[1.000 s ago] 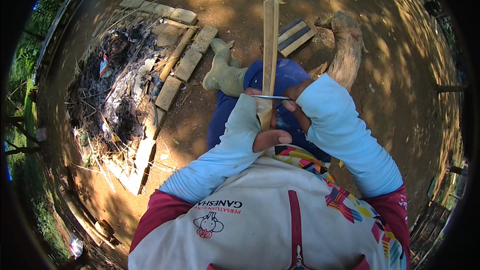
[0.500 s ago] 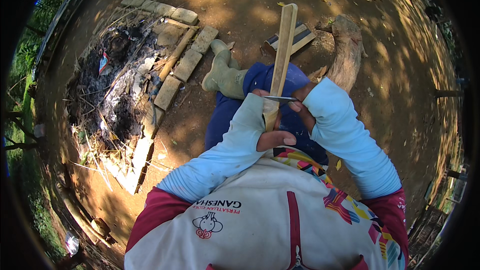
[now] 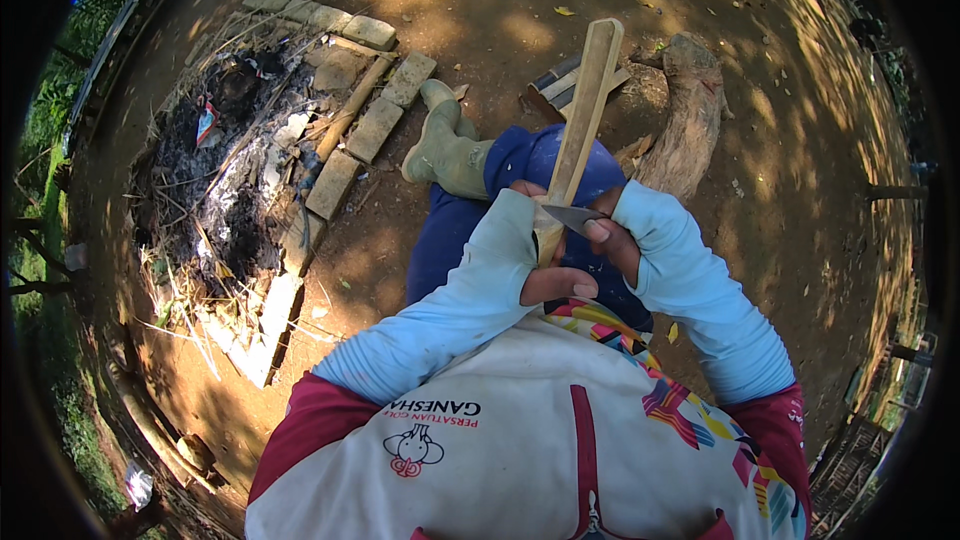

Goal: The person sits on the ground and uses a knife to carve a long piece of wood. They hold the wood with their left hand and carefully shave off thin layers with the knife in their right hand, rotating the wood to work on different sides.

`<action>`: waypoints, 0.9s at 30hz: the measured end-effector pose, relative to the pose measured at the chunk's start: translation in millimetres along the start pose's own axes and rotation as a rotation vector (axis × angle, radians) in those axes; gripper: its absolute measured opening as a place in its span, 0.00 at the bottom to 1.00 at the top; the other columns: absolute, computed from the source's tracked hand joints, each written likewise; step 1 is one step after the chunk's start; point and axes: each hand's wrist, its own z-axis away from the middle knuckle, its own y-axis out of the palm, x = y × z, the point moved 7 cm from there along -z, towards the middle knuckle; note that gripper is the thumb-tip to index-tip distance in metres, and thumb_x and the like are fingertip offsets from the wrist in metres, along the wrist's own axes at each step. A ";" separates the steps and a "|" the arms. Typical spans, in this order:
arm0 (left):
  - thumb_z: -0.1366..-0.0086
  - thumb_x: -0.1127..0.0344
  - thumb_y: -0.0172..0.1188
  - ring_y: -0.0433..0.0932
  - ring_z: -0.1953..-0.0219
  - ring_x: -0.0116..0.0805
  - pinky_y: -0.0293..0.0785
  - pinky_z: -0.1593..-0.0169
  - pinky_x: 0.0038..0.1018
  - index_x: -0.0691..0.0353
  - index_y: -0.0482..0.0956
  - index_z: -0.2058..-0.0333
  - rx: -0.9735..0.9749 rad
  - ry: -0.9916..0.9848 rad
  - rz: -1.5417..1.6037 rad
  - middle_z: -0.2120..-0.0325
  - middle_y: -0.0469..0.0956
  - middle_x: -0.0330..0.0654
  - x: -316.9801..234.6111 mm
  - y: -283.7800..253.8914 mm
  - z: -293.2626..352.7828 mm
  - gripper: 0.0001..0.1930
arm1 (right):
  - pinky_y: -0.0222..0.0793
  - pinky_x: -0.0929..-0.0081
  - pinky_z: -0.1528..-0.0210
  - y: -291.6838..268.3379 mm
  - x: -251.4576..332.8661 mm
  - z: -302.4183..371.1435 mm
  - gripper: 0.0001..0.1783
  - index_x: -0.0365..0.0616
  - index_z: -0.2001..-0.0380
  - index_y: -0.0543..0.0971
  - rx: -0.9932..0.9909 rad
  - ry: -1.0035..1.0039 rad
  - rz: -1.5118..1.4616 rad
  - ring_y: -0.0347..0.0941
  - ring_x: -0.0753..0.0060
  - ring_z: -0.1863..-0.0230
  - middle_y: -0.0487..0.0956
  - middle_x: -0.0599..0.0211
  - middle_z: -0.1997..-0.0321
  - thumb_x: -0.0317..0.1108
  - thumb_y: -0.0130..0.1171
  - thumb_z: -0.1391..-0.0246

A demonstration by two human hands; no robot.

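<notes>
A long, narrow wooden slat (image 3: 588,105) with pale edges leans up and away from my lap, its far end tilted slightly right. My left hand (image 3: 550,280) is closed around its near end, thumb stretched across below; some fingers are hidden behind the wood. My right hand (image 3: 615,240) grips a small knife (image 3: 572,215), whose grey blade points left and lies against the slat just above the left thumb. The knife's handle is hidden in my right fingers. Pale blue sleeves cover both forearms and part of the hands.
Beyond my knees, a dark-and-pale slatted wooden piece (image 3: 557,80) rests on the dirt beside a thick log (image 3: 688,115). Left of my green boots (image 3: 452,155) is an ash heap (image 3: 235,155) edged with bricks (image 3: 375,130) and sticks.
The slat has tilted to the right at its far end. The knife blade has turned from nearly edge-on to showing its flat side, and my right hand has moved slightly down.
</notes>
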 end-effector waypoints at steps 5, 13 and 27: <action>0.58 0.47 0.80 0.71 0.70 0.24 0.68 0.64 0.22 0.69 0.61 0.52 -0.048 -0.029 -0.112 0.74 0.71 0.34 -10.3 0.3 -0.2 0.45 | 0.66 0.66 0.71 -10.3 6.6 1.4 0.03 0.41 0.68 0.78 -0.164 -0.106 0.144 0.71 0.55 0.74 0.73 0.56 0.74 0.28 0.59 0.43; 0.47 0.58 0.73 0.73 0.63 0.38 0.70 0.58 0.31 0.70 0.60 0.50 -0.108 0.074 -0.309 0.65 0.71 0.47 -3.3 4.0 7.3 0.36 | 0.67 0.60 0.72 -15.3 29.9 -0.7 0.06 0.45 0.72 0.79 -0.091 -0.149 0.471 0.73 0.51 0.74 0.74 0.59 0.79 0.26 0.63 0.56; 0.45 0.63 0.71 0.74 0.63 0.42 0.70 0.57 0.33 0.68 0.62 0.50 -0.127 0.122 -0.468 0.64 0.71 0.50 -23.2 9.9 10.6 0.31 | 0.67 0.63 0.70 -20.3 15.5 6.7 0.05 0.41 0.69 0.77 -0.054 -0.134 0.316 0.72 0.53 0.72 0.74 0.58 0.75 0.28 0.63 0.49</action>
